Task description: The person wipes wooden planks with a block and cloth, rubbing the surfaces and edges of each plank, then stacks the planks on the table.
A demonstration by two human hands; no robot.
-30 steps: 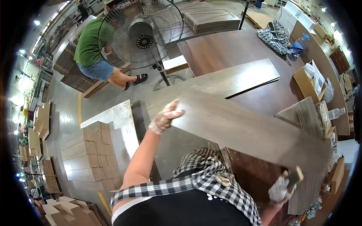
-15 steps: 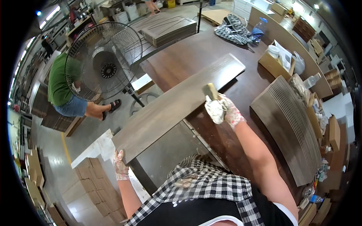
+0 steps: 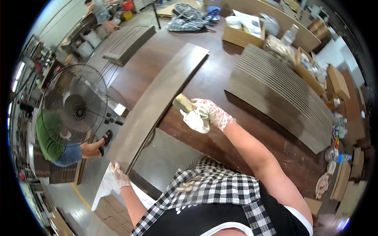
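A long grey-brown wooden board [image 3: 158, 92] lies slantwise over the dark brown table [image 3: 208, 84], its near end reaching past the table. My left hand [image 3: 120, 175], in a floral-patterned glove, grips that near end at the corner. In my right hand [image 3: 214, 113], gloved the same way, are a yellowish block [image 3: 183, 103], perhaps a sanding block, and a crumpled white cloth [image 3: 196, 121]. The right fingers are closed around both and partly hidden by the cloth. The block is held by the board's right edge; whether it touches the board I cannot tell.
A fanned stack of similar boards [image 3: 271, 88] lies on the right. Behind it are an open carton [image 3: 243, 38], bottles and plastic bags. A black floor fan [image 3: 75, 106] stands at left, with a person in a green shirt [image 3: 49, 137] beyond. Flat cardboard [image 3: 112, 214] lies low at left.
The view has turned to the right. My right hand, with block and cloth, has come nearer along the board's right edge. My left hand stays on the board's near end.
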